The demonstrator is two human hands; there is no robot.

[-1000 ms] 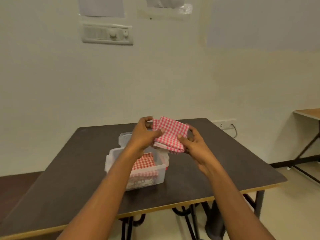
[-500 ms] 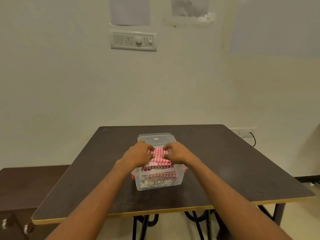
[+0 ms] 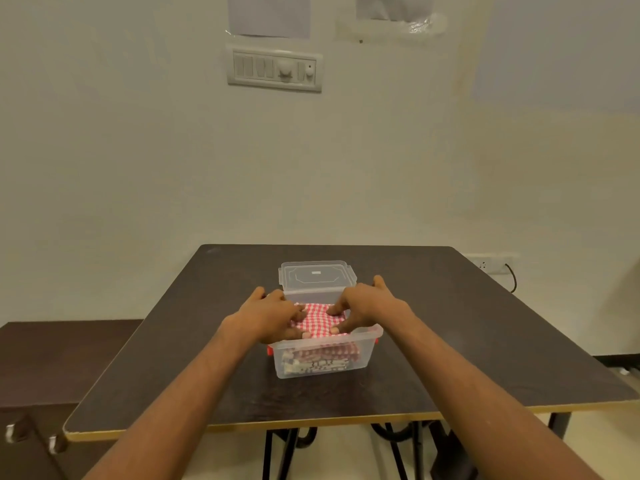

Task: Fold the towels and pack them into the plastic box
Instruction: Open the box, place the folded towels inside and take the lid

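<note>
On the dark square table (image 3: 450, 323) sits the clear plastic box (image 3: 323, 356). A second ago the red checked folded towel (image 3: 318, 320) was above it; now it lies on top of the stack inside, both the left hand (image 3: 273, 318) and right hand (image 3: 370, 306) spread flat, pressing it. Packing looks nearly done.

Both forearms are bare to the frame's edge (no sleeves), with left hand (image 3: 273, 318) and right hand (image 3: 369, 308) ungloved, ringless.

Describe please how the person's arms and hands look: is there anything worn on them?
Both forearms are bare up to the picture's edge; no sleeves show. The left hand and the right hand wear no gloves. No watch, ring or bracelet is visible.
</note>
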